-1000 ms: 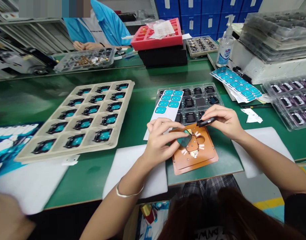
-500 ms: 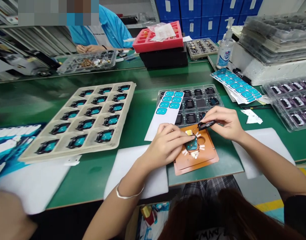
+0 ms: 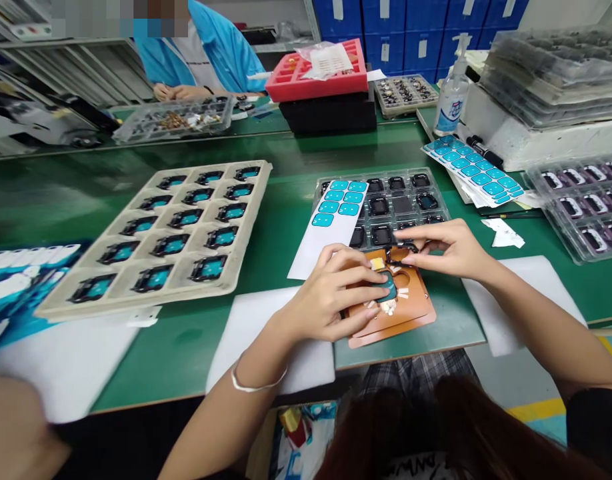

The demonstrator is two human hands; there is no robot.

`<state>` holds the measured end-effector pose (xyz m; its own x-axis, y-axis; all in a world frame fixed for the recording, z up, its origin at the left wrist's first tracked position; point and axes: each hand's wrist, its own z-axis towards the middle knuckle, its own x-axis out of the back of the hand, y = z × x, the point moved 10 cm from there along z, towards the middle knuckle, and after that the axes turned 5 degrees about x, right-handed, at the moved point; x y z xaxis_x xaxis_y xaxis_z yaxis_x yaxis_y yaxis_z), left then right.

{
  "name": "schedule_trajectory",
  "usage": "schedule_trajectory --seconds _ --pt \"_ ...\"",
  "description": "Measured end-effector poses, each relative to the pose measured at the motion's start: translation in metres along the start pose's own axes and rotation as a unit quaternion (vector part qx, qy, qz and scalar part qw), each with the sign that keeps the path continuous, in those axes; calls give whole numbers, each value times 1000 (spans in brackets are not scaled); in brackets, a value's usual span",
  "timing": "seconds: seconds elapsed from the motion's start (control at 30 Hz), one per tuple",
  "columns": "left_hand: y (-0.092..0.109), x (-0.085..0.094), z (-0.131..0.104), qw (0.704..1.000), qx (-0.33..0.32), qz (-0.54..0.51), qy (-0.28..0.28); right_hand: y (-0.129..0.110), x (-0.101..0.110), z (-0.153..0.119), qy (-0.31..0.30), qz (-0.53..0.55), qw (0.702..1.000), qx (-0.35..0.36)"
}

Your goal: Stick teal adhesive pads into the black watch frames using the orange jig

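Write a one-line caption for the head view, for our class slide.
Left hand touching a teal piece on an orange block, right hand holding a black frame.

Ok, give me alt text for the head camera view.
A person's left hand partly covers a teal piece on an orange plate while the right hand holds a small black frame. To the left, a beige tray of parts lies on a green table.

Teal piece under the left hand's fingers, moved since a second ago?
Yes: the teal piece went right, from over the orange plate's left part to its middle.
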<state>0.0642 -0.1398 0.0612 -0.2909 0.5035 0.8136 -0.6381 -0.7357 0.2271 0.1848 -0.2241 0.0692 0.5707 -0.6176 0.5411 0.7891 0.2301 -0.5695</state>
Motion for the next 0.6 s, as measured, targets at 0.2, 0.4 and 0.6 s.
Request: schedule_trajectory --seconds 0.2,0.4,0.6 --pt "-1 -2 0 1000 2 -4 -8 12 -13 -3 -108 52 990 -74" --pt "1 -2 0 1000 -3 9 -14 5 -27 -7 -188 78 977 -58" --pt "3 -1 1 1000 -4 16 -11 -5 -15 -1 -43 -79 995 -33"
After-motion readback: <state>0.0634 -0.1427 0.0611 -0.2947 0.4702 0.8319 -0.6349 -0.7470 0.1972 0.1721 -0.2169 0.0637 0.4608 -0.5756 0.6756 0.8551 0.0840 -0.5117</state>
